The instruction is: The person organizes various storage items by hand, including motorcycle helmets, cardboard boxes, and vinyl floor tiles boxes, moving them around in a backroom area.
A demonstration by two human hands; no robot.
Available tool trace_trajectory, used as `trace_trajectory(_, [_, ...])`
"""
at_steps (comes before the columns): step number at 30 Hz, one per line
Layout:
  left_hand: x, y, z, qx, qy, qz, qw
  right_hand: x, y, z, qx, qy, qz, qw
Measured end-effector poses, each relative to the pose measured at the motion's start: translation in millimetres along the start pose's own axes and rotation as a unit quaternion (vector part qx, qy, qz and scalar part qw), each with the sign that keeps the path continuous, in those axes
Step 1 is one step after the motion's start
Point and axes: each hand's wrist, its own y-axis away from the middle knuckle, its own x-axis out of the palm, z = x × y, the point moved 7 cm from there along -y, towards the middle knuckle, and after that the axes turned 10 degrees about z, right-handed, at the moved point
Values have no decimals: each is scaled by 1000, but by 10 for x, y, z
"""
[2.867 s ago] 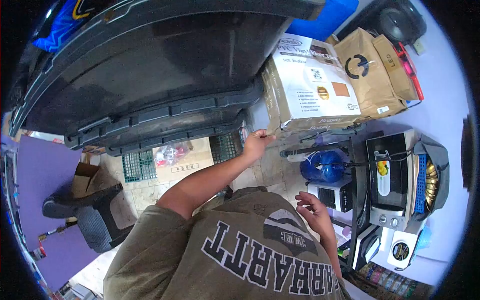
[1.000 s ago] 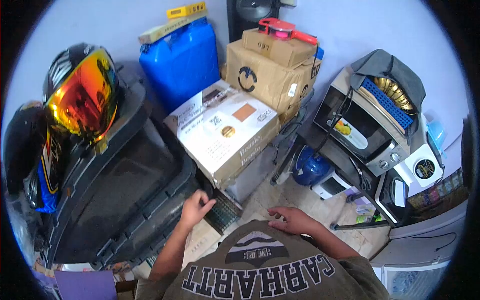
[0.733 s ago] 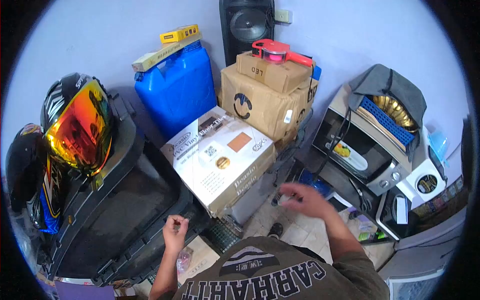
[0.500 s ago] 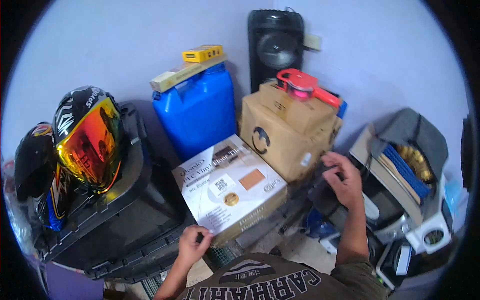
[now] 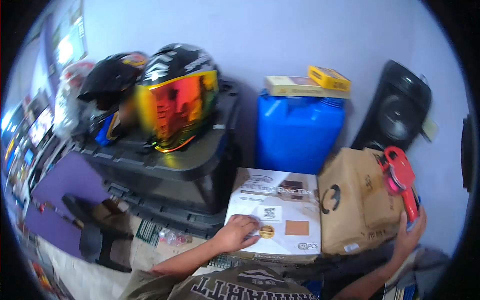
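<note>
My left hand [image 5: 237, 233] lies on the top of a white carton of PVC vinyl floor tiles [image 5: 290, 205], fingers stretched over its left part. My right hand [image 5: 411, 234] is at the right side of a brown-paper parcel [image 5: 345, 215], thumb and fingers apart, fingertips close to the handle of a red tool with a pink roll [image 5: 400, 170]. That red tool lies on a smaller brown box [image 5: 377, 192] on the parcel. Part of a blue thing shows beside my right fingers, mostly hidden.
Behind the carton stands a blue jerrycan [image 5: 300, 135] with a cream box [image 5: 290, 86] and a yellow box [image 5: 329, 78] on top. At left, a visored helmet [image 5: 180, 110] and another helmet [image 5: 112, 77] sit on a black storage bin [image 5: 200, 167]. A black speaker [image 5: 397, 110] leans at the wall.
The view has swung left, bringing more of the room into sight. My left hand has gone from the carton's front corner onto its top; my right hand has come to the parcel's right side.
</note>
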Motion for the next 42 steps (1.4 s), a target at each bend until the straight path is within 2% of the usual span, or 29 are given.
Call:
trace_trajectory(2, [18,14,11,3,-1,-6,1000,127,-73,-92,20,-24,83,996])
trace_trajectory(3, [23,14,20,9,-3,-6,1000,133,-109,-116,9,-34,86,996])
trace_trajectory(6, [54,19,53,7,-10,-8,1000,124,-261,-144,22,135,103,985])
trace_trajectory(7, [50,23,67,-2,-10,-14,1000,121,-311,-114,13,130,105,986])
trace_trajectory(9, [71,23,81,-4,1,3,1000,166,-395,-82,78,69,162,981])
trace_trajectory(11, [70,37,95,-9,0,-6,1000,271,-525,-116,59,77,176,980])
trace_trajectory(13, [58,43,74,15,6,-19,1000,429,-615,-134,89,53,257,961])
trace_trajectory(17, [61,57,85,16,18,-19,1000,460,-740,-143,95,59,269,956])
trace_trajectory(19, [67,70,90,24,29,-15,999,480,-764,-5,102,76,357,925])
trace_trajectory(23, [36,125,75,59,51,-39,996,192,-663,191,68,182,295,935])
trace_trajectory(25, [36,166,82,96,94,-35,990,-213,-457,475,-20,288,143,947])
trace_trajectory(26, [-5,197,62,127,108,-55,984,-387,-306,592,-18,290,140,947])
trace_trajectory(27, [-39,218,87,132,109,-56,984,-611,-123,831,-53,300,124,944])
trace_trajectory(29, [-55,281,126,171,229,-13,958,-900,282,1255,-88,317,108,938])
trace_trajectory(31, [-66,428,248,162,265,8,950,-1129,669,1765,-105,256,86,957])
trace_trajectory(33, [-238,723,258,189,341,38,920,-1294,955,2848,-161,233,83,956])
trace_trajectory(34, [-334,876,282,182,345,38,920,-1241,1128,2937,-206,189,58,958])
trace_trajectory(35, [-401,1031,272,185,383,83,901,-1154,1270,3050,-208,184,64,959])
trace_trajectory(36, [-468,1194,253,187,420,126,879,-1068,1407,3177,-210,122,86,966])
trace_trajectory(39, [-806,1678,188,215,416,123,875,-754,1778,3508,-206,6,113,972])
trace_trajectory(40, [-903,1827,172,198,436,154,865,-667,1865,3608,-195,-37,118,973])
trace_trajectory(42, [-1087,2113,166,209,453,115,859,-615,2002,4016,-210,-87,129,965])
